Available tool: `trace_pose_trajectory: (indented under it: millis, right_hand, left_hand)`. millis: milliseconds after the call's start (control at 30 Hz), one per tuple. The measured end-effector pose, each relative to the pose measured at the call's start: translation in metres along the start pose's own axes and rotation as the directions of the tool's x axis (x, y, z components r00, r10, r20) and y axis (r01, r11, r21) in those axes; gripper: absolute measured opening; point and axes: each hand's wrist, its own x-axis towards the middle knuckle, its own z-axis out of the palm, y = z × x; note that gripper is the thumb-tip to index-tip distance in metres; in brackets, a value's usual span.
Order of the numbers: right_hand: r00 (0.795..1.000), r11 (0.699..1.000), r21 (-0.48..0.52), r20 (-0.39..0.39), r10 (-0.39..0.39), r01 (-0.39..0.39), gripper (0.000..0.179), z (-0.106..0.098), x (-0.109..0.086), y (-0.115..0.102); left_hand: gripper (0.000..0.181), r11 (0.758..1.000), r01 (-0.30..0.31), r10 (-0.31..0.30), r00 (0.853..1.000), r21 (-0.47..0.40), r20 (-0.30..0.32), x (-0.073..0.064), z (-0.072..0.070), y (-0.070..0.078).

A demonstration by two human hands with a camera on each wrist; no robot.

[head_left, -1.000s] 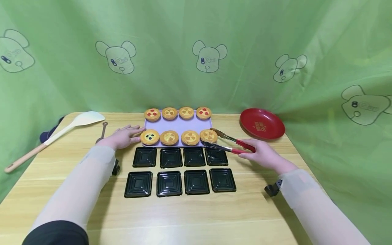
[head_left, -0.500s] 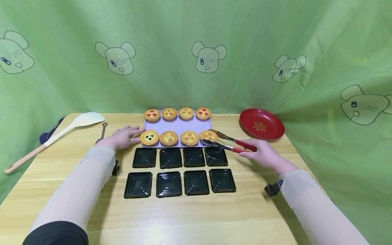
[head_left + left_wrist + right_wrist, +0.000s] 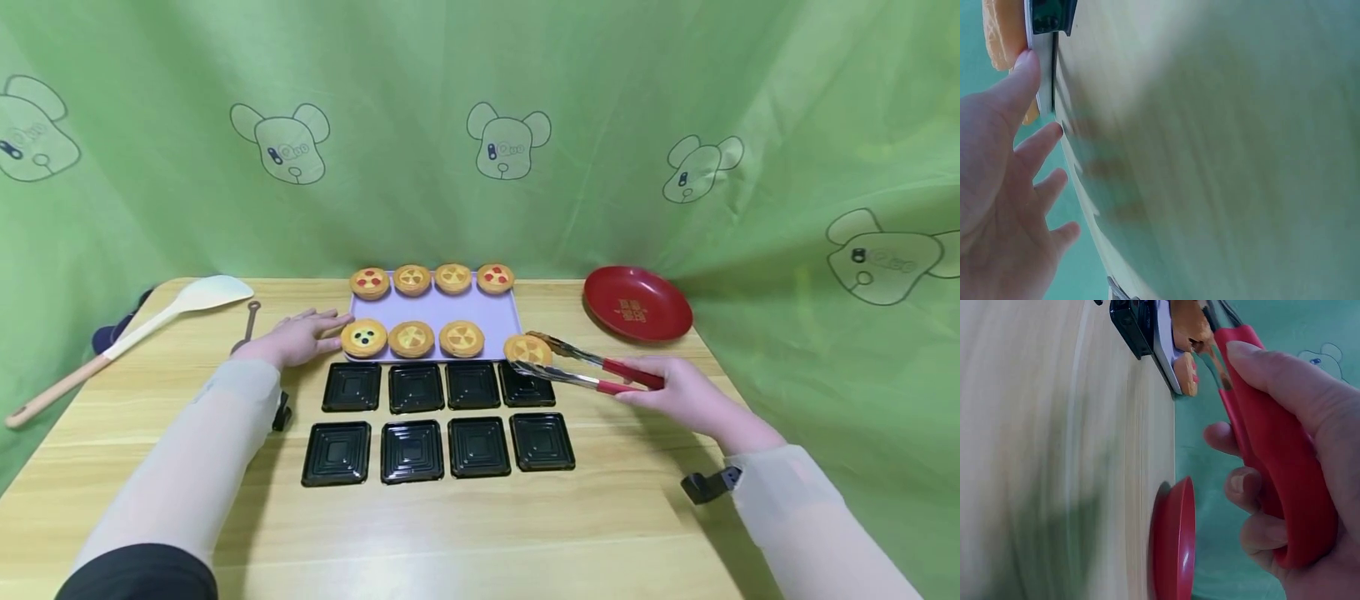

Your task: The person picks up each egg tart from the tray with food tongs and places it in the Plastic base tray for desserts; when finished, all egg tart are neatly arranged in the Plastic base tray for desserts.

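Note:
My right hand (image 3: 686, 396) grips a pair of red-handled metal tongs (image 3: 632, 372). Their tips pinch a tart (image 3: 528, 350) with orange wedge-shaped pieces on top, over the front right corner of the lavender tray (image 3: 431, 310) and the back edge of a black square dish (image 3: 527, 390). In the right wrist view, fingers and thumb wrap the red handle (image 3: 1272, 450). My left hand (image 3: 294, 337) lies with fingers spread at the tray's left end, its thumb at the tray edge in the left wrist view, beside a tart with dark berries (image 3: 364, 338).
Several other tarts stand in two rows on the tray. Two rows of black square dishes (image 3: 412, 452) lie in front. A red plate (image 3: 637, 304) stands back right. At left lie a white spatula (image 3: 213, 292) with a wooden handle and a small brown utensil (image 3: 252, 317).
The right hand and tongs have moved right and slightly toward the front, carrying the tart off its place at the tray's front right. The left hand stays put.

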Motion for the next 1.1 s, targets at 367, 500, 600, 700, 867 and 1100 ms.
trace_pose_trajectory:
  millis: [367, 500, 600, 700, 867, 1100]
  right_hand:
    - [0.998, 0.998, 0.039, 0.042, 0.048, -0.050, 0.062, 0.011, -0.016, 0.007]
    - [0.998, 0.999, 0.024, 0.045, 0.044, -0.045, 0.061, 0.014, -0.017, 0.008]
    - [0.998, 0.999, 0.017, 0.042, 0.048, -0.048, 0.061, 0.014, -0.017, 0.008]
    - [0.997, 0.998, 0.021, 0.042, 0.059, -0.060, 0.063, 0.013, -0.018, 0.007]
    - [0.996, 0.995, 0.052, 0.031, 0.078, -0.080, 0.067, 0.008, -0.018, 0.006]
    - [0.998, 0.997, 0.050, -0.004, 0.058, -0.058, 0.065, -0.006, -0.002, -0.008]
  left_hand:
    - [0.060, 1.000, 0.015, -0.015, 1.000, 0.001, 0.005, 0.000, -0.003, 0.000]
    - [0.059, 1.000, 0.012, -0.012, 1.000, -0.008, 0.007, 0.001, -0.001, 0.000]
    - [0.059, 1.000, 0.014, -0.014, 1.000, -0.010, 0.006, 0.001, 0.000, 0.001]
    - [0.059, 1.000, 0.014, -0.014, 1.000, -0.008, 0.006, 0.001, -0.001, 0.000]
    - [0.059, 1.000, 0.015, -0.015, 1.000, -0.009, 0.010, 0.001, -0.001, 0.000]
    - [0.060, 1.000, 0.015, -0.014, 1.000, -0.007, 0.009, 0.002, 0.000, 0.000]
